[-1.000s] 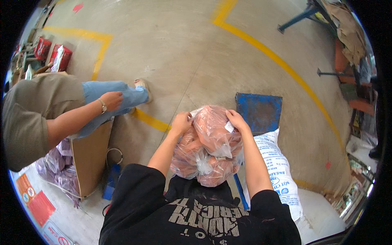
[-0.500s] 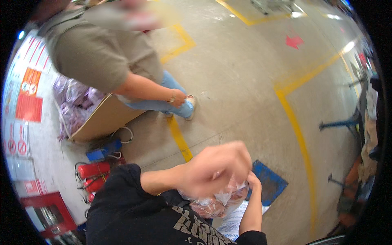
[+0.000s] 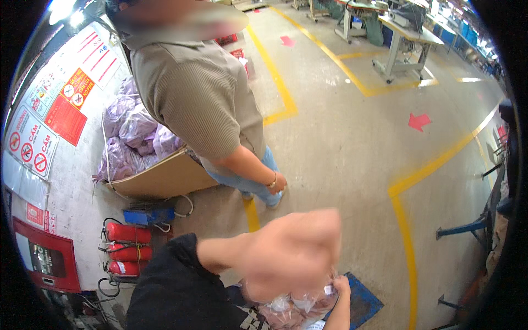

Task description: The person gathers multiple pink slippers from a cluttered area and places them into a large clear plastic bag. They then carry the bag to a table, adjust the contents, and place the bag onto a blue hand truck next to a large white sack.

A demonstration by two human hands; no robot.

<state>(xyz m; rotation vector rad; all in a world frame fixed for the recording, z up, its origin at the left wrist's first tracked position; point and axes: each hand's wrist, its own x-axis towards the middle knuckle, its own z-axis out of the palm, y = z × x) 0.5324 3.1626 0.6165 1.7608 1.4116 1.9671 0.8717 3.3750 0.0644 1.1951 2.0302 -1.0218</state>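
A clear plastic bag [image 3: 297,311] with pinkish-brown contents is held close against my front, low in the picture. My right hand [image 3: 342,285] grips its right edge with curled fingers. Raised over the bag, my left hand [image 3: 297,250] is large and blurred by motion. Its fingers are smeared, so what they hold, if anything, does not show. A corner of a white printed sheet [image 3: 317,325] peeks out under the bag. Beyond my right hand lies a worn blue plate [image 3: 363,301] on the floor.
A person in a grey-brown shirt [image 3: 192,99] stands ahead left, by a cardboard bin [image 3: 165,179] of lilac bagged items. Red fire extinguishers [image 3: 129,234] line the left wall. Blue metal legs [image 3: 465,226] jut in at right. Sewing tables [image 3: 404,38] stand far back.
The view has tilted up, showing more of the far floor and tables. My hands and the bag sit lower in the picture. My right hand stays on the bag.
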